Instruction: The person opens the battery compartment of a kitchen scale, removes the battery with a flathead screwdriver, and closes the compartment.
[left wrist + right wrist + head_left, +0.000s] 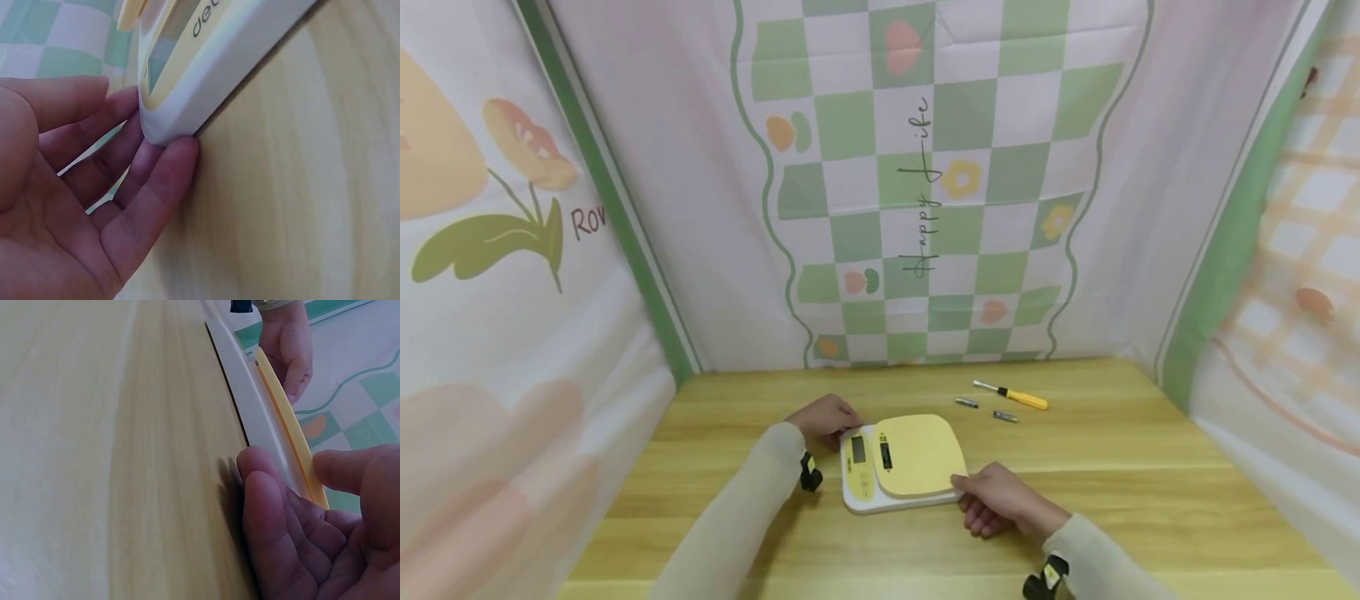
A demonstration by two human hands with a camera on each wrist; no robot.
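A kitchen scale [921,457] with a yellow platform and a white base lies on the wooden table, its display on the left side. At its far left corner is my left hand [826,417]. In the left wrist view, the fingertips [181,150] touch the white edge of the scale, while the thumb stands apart from it. My right hand [1000,500] grips the near right corner. The right wrist view shows the thumb [331,469] against the yellow platform rim and curled fingers [265,506] at the white base.
Behind the scale to the right lie two small batteries, one [967,402] left of the other [1005,417]. A screwdriver [1026,400] with a yellow handle lies just beyond them. Printed fabric [917,208] hangs along the table's back edge and at both sides.
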